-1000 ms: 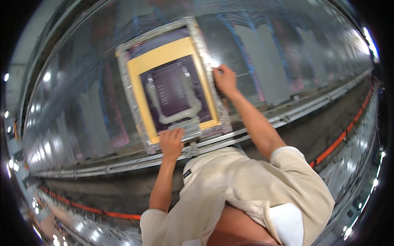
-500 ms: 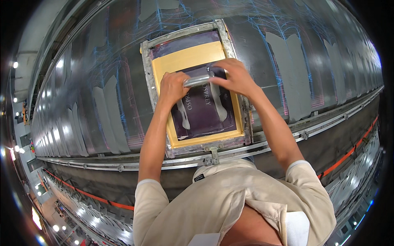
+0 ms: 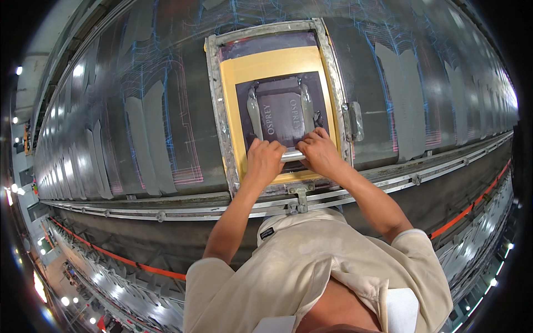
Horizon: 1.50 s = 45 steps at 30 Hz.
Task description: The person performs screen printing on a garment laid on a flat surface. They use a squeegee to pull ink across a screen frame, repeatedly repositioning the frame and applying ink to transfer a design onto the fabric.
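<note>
In the head view, your left hand [image 3: 266, 160] and right hand [image 3: 321, 155] both grip a metal bar [image 3: 293, 156] inside the frame [image 3: 220, 100], toward the counter's [image 3: 358, 66] near edge; the bar seems nearly across the dark panel [image 3: 281, 105], with grey paste [image 3: 306, 102] left streaked along both sides.

Left hand [image 3: 265, 162] and right hand [image 3: 321, 154] covering metal squeegee [image 3: 292, 156] ends, printing table [image 3: 363, 83] running past upper edge, distant floor clutter [image 3: 75, 277] blurring

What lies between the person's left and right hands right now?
In the head view, a short stretch of silver bar shows between the left hand and right hand, which both hold it.
</note>
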{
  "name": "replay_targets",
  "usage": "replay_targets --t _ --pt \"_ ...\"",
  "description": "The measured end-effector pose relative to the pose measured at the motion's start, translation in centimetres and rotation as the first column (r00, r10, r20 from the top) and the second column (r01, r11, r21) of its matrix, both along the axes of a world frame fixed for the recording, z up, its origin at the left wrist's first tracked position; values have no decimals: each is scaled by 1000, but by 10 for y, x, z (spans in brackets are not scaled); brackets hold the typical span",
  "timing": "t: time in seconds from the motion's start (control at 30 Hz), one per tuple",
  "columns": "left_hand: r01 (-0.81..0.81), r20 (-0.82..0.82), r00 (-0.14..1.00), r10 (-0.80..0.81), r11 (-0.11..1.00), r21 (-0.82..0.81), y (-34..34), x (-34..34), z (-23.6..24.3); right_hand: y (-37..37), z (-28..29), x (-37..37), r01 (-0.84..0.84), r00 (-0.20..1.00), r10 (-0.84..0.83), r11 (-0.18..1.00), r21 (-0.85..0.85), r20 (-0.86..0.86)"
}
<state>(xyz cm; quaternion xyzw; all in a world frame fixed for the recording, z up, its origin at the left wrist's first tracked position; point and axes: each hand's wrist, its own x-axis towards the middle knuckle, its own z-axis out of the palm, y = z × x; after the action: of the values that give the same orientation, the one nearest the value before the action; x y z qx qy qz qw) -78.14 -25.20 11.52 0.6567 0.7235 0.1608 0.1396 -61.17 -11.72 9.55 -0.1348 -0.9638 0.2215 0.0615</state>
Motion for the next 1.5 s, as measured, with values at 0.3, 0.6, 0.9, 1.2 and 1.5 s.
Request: replay_targets --t 0.3,0.6,0.9,1.2,1.5 --pt "-40 -115 991 62 982 184 141 -113 -1 144 -5 -125 73 997 -73 997 39 2" --pt "-25 -20 999 28 993 114 -6 6 -24 -3 -17 7 63 995 -67 997 -55 -75" --pt "-79 -34 996 80 997 10 -12 21 -5 109 -35 38 822 528 -789 568 -44 -313" --pt "-88 16 996 86 971 222 -47 5 12 89 23 18 759 525 -844 524 -387 -111" --pt "-104 -137 982 130 978 183 -207 -194 26 -75 -30 -192 580 506 -847 472 -664 -161"
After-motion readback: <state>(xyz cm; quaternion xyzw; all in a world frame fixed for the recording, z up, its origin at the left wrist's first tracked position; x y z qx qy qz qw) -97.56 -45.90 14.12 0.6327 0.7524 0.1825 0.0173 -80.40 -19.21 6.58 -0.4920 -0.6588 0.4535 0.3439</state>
